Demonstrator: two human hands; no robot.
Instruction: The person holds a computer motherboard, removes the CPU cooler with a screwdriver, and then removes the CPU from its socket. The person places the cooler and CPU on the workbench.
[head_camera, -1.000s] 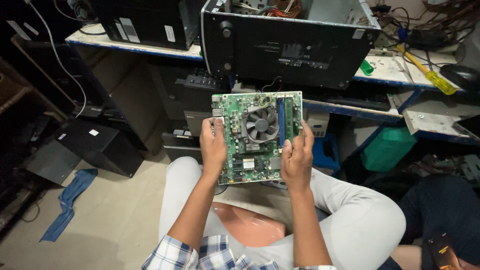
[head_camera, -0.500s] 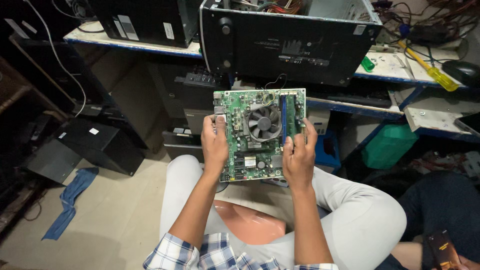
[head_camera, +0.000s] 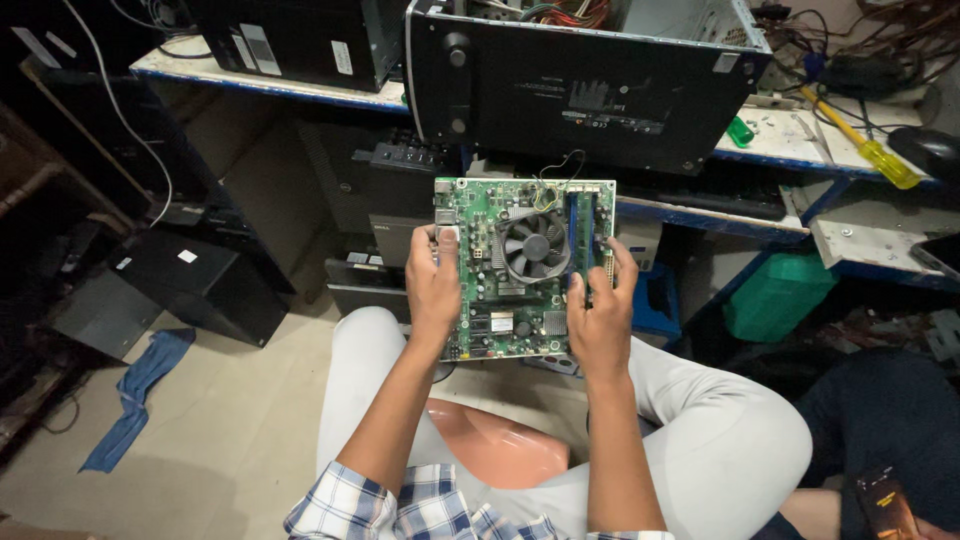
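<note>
I hold a green computer motherboard (head_camera: 505, 300) upright in front of me, over my lap. A round black cooling fan (head_camera: 532, 246) sits near its upper middle, with a memory stick along its right side. My left hand (head_camera: 432, 290) grips the board's left edge, thumb on its face. My right hand (head_camera: 600, 315) grips the right edge, fingers by the memory slots. Below the board are my knees in light trousers and a pink stool seat (head_camera: 500, 450).
An open black computer case (head_camera: 580, 85) lies on the blue-edged shelf (head_camera: 300, 92) ahead, beside a second black case (head_camera: 300, 40). A yellow screwdriver (head_camera: 860, 140) rests at the right. A black box (head_camera: 170, 295) and a blue rag (head_camera: 135, 395) lie on the floor to the left. Another person's dark-clad leg (head_camera: 890, 430) is at lower right.
The board and both hands have shifted slightly right and lower in view. Grip on the two edges is unchanged.
</note>
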